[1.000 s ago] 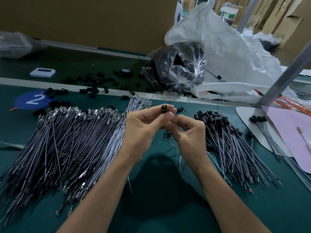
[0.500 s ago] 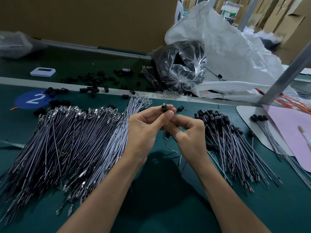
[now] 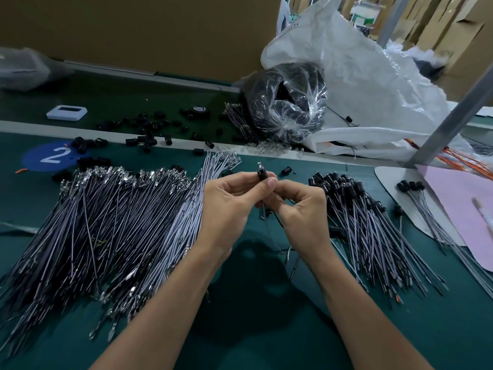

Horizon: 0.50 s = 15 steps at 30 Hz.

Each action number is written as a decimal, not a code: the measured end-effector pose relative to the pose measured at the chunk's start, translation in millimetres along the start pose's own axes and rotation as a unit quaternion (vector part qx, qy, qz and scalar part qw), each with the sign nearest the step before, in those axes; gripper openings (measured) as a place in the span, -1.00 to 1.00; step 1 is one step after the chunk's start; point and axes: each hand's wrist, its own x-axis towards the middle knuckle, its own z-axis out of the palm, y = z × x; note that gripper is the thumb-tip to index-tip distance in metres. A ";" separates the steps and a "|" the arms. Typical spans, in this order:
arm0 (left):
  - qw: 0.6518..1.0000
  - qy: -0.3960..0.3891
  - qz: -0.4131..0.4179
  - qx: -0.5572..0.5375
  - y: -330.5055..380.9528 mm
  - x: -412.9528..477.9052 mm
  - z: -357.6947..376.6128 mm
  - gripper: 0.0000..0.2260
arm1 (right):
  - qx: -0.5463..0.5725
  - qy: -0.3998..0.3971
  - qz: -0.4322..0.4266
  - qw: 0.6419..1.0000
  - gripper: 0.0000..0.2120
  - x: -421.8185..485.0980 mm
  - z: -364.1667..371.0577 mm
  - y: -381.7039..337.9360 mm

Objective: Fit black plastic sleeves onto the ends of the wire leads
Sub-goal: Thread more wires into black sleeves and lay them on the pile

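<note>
sleeve [image 3: 261,176] partly hidden by fingertips [image 3: 271,182], wire pile [image 3: 80,236] cut off at left edge

The table mat [image 3: 440,329] was dark green; the round sticker [image 3: 34,159] blue with a white 2 — the sheet [image 3: 453,204] pink, loose sleeves [image 3: 133,142] black.

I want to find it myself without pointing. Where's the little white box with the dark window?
Find the blue circle marked 2 at the left of the green table. Look just past it, over the pale strip, onto the farther green surface: the white box lies there flat. Its neighbours are small black sleeves; it alone is white, flat and rectangular.
</note>
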 end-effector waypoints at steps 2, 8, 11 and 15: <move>1.000 0.001 -0.005 0.002 -0.5 0.7 0.0 -0.90 | -0.004 0.001 -0.001 1.000 -0.87 1.0 0.1 -0.2; 0.999 0.022 -0.003 -0.023 2.5 1.4 -2.4 -0.74 | -0.013 0.002 0.009 1.000 -0.87 0.9 0.9 -2.2; 0.998 0.055 -0.001 -0.041 4.2 4.7 -7.4 -0.83 | -0.043 0.002 0.001 0.999 -0.85 0.6 2.0 -2.9; 0.997 0.045 -0.031 -0.061 3.4 5.5 -10.7 -0.86 | -0.047 0.006 0.000 0.999 -0.88 0.3 2.4 -3.3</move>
